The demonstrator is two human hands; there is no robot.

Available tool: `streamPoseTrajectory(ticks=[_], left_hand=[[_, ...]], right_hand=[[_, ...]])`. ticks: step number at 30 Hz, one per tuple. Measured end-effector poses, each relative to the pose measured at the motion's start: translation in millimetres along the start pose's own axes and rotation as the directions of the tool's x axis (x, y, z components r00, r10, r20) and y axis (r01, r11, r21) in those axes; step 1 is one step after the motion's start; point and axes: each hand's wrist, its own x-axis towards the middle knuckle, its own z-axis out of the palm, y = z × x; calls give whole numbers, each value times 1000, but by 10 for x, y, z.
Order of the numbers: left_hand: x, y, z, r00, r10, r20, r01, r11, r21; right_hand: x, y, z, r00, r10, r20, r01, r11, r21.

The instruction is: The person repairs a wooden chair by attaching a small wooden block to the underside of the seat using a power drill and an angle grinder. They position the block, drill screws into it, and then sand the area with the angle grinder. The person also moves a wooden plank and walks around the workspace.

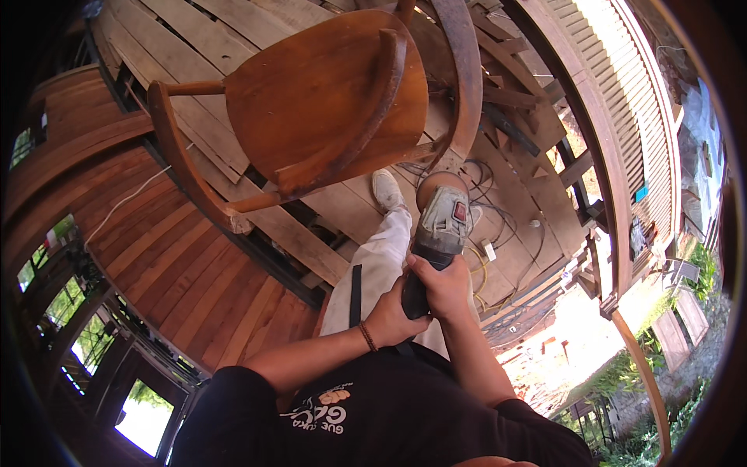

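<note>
Grey angle grinder (442, 233), dusty, gripped by both hands.

Floor: bare timber planks (194, 35), pale and weathered, gaps between boards. Reddish varnished plank wall (156, 249) on the left, with glazed window panes (144, 405) showing greenery. Louvred wooden shutters (615, 86) on the right. Loose cables (498, 226) lie across the planks. Strong daylight enters from the lower right.

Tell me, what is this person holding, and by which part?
Both hands, left hand and right hand, grip a grey angle grinder by its dark rear handle, beside the wooden chair.
</note>
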Motion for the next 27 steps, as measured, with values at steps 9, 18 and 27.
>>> streamPoseTrajectory(ticks=[9, 18, 27], left_hand=[[40, 17, -55, 999, -32, 22, 30, 998, 61], [49, -15, -92, 1000, -27, 10, 26, 998, 63], [70, -85, -125, 999, -39, 26, 37, 996, 75]], right_hand=[[16, 95, 9, 999, -31, -22, 32, 997, 67], [31, 97, 35, 999, -32, -21, 33, 997, 67], [50, 126, 50, 997, -74, -33, 74, 997, 1]])
